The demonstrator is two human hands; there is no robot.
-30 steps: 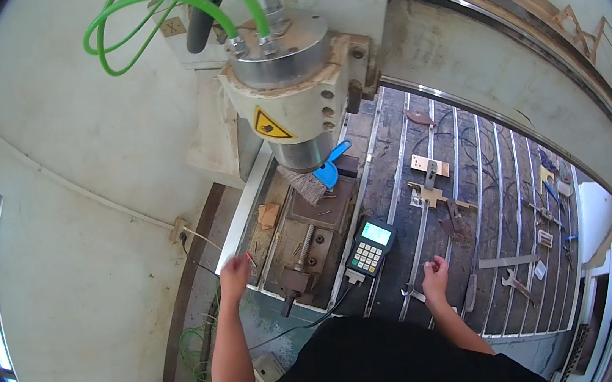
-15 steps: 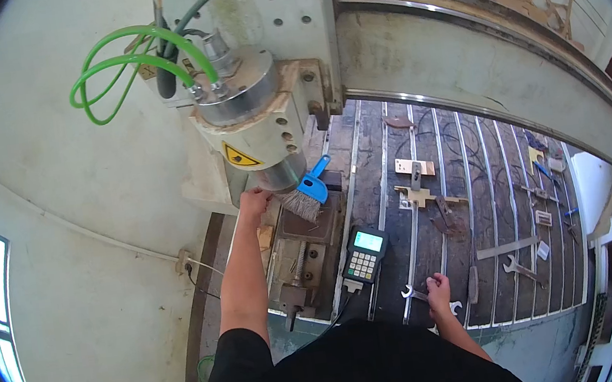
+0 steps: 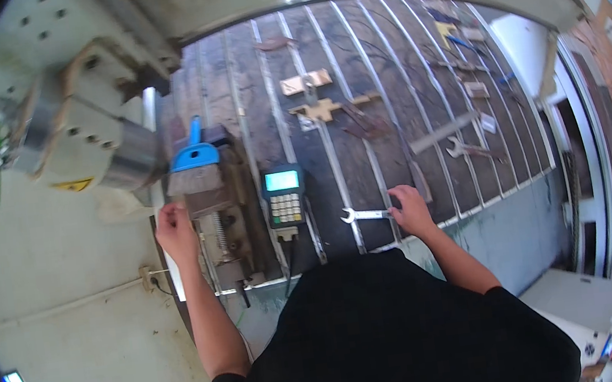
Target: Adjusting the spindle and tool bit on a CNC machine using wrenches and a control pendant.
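My left hand (image 3: pixel 175 227) is at the left, just below the bristles of a blue-handled brush (image 3: pixel 196 157). Its fingers are pinched together, and what they hold, if anything, is too small to make out. The brush lies on a metal vise (image 3: pixel 224 235) with a threaded screw. Beside it hangs the machine's spindle (image 3: pixel 122 156), its silver lower end close above my left hand. Toward the table's front edge, my right hand (image 3: pixel 411 210) closes its fingers on one end of a silver open-end wrench (image 3: pixel 368 214); the wrench's other jaw points left.
A handheld keypad controller (image 3: pixel 285 197) with a lit screen lies between my hands, its cable running toward me. Farther back on the slotted table (image 3: pixel 245 68) are brass-coloured pieces (image 3: pixel 323 109). A second wrench (image 3: pixel 473 149) and a metal ruler (image 3: pixel 445 132) lie to the right.
My view has swung, so the spindle appears farther left. My left hand has come away from the spindle's lower end. My right hand now grips the wrench's right end.
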